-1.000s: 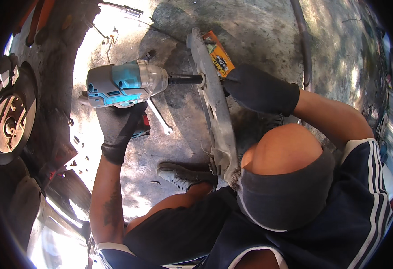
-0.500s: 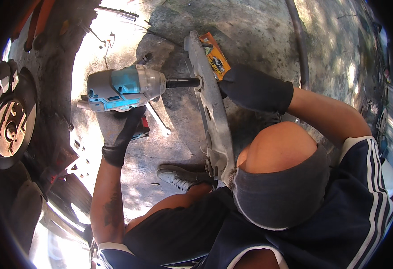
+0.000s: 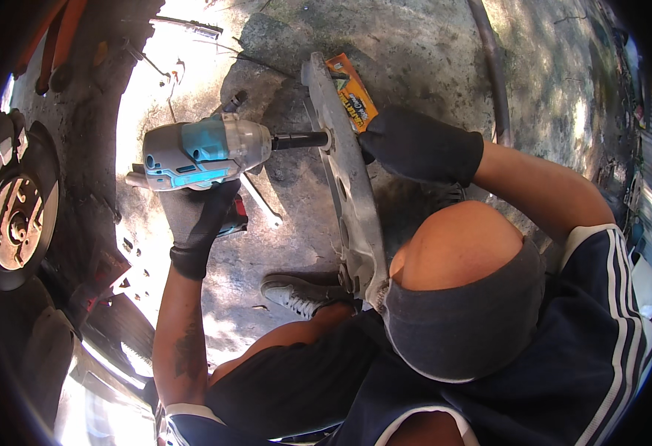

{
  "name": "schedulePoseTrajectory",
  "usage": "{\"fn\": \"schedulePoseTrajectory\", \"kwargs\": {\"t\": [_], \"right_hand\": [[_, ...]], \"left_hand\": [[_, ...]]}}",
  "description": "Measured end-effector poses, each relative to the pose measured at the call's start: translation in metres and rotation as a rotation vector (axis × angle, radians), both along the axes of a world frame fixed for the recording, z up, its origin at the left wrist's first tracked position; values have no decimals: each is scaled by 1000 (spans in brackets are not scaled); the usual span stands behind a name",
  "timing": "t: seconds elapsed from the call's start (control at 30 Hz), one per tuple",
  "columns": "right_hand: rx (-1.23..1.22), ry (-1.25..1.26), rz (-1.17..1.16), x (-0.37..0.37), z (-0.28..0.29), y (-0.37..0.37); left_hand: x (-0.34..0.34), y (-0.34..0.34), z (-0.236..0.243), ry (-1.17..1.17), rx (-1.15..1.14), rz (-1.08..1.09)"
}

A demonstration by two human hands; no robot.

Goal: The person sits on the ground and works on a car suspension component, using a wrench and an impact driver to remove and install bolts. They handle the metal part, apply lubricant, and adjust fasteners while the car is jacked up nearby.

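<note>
My gloved left hand [image 3: 198, 215] is wrapped round the grip of a teal and grey cordless impact wrench [image 3: 203, 152]. From the wrench's nose a long black socket [image 3: 300, 140] points right. Its end meets a round bushing in a long grey metal suspension arm [image 3: 357, 223], which stands on edge between my hands with its near end by my knee. On the arm's right side, level with the socket, my gloved right hand [image 3: 422, 149] is closed in a fist against the metal. What its fingers hold is hidden.
An orange box [image 3: 355, 100] lies on the concrete behind the suspension arm. Under the impact wrench rests a silver wrench [image 3: 261, 199]. A wheel hub with a brake disc [image 3: 17, 223] stands at the far left, and a dark hose [image 3: 495, 70] runs along the floor at right.
The impact wrench, with my left hand on it, has dipped very slightly. Both hands keep their grip, and the socket still meets the suspension arm.
</note>
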State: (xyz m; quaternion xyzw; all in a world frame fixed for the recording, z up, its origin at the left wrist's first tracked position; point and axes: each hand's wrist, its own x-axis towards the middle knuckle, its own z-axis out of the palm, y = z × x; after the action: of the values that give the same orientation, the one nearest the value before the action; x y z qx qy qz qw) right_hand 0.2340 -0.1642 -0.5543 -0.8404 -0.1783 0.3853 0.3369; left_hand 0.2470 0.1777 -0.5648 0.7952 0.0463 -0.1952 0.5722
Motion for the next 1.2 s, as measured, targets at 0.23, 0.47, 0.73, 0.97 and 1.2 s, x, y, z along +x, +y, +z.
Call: {"fn": "schedulePoseTrajectory", "kwargs": {"t": [0.23, 0.47, 0.73, 0.97, 1.2], "right_hand": [[103, -174, 86, -2, -7, -5], [84, -90, 45, -1, -3, -2], [53, -63, 52, -1, -4, -4], [79, -35, 5, 1, 3, -2], [132, -138, 63, -2, -6, -6]], "left_hand": [[-1, 8, -7, 28, -93, 5], [0, 0, -3, -2, -72, 39], [1, -9, 6, -75, 71, -39], [0, -3, 0, -111, 93, -54], [1, 12, -9, 113, -134, -7]]}}
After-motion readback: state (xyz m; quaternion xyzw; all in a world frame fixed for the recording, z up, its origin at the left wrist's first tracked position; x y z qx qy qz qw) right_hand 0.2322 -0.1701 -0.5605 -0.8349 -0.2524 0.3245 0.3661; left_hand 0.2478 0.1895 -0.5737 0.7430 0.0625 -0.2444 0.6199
